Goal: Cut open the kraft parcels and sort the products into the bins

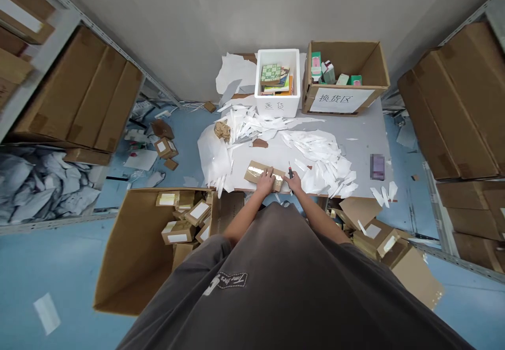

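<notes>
A small brown cardboard box (254,170) with shiny tape along its top lies at the table's front edge. My left hand (265,180) rests on the box's top, fingers spread out and pressing on it. Just right of the box, my right hand (293,183) is closed around a thin tool with a black and red handle (291,173), its narrow tip pointing away from me. White paper scraps (325,155) are heaped to the right and behind.
Behind stand a white bin (278,106) of books and a labelled carton (339,109) of small boxes. A large open carton (130,245) of parcels is at left, flattened cardboard (418,274) at right. A phone-like item (377,167) lies on the table (363,129).
</notes>
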The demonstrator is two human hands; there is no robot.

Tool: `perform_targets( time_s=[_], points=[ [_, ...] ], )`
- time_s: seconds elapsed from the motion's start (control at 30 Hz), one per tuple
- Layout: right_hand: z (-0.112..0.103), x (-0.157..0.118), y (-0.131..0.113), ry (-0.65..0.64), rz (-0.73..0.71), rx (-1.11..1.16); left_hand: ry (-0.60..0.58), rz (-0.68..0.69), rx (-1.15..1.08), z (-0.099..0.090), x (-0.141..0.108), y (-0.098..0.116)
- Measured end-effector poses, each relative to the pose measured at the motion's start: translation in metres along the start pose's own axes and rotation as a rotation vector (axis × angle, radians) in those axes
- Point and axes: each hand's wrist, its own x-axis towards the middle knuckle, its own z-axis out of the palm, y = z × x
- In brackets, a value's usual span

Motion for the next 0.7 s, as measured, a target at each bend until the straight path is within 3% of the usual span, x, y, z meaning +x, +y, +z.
perform_targets(
  time_s=[0.17,0.3,0.4,0.5,0.6,0.7],
  points=[
    [-0.029,-0.009,0.011,-0.359,-0.079,0.028,-0.041,-0.02,-0.032,-0.004,0.004,-0.002],
    [-0.055,-0.013,0.012,-0.636,-0.187,-0.283,-0.08,-0.03,-0.025,-0.009,0.012,-0.003],
    [-0.062,-0.005,-0.002,-0.586,-0.289,-0.625,-0.091,-0.042,-0.008,-0.011,0.014,-0.002],
    [-0.061,0.003,-0.013,-0.538,-0.353,-0.754,-0.096,-0.043,0.006,-0.012,0.013,-0.001],
    [-0.062,0.005,-0.012,-0.564,-0.31,-0.61,-0.094,-0.041,-0.001,-0.014,0.013,0.0],
    [-0.063,0.004,-0.004,-0.628,-0.141,-0.354,-0.092,-0.041,-0.008,-0.014,0.013,0.0]
  ],
)
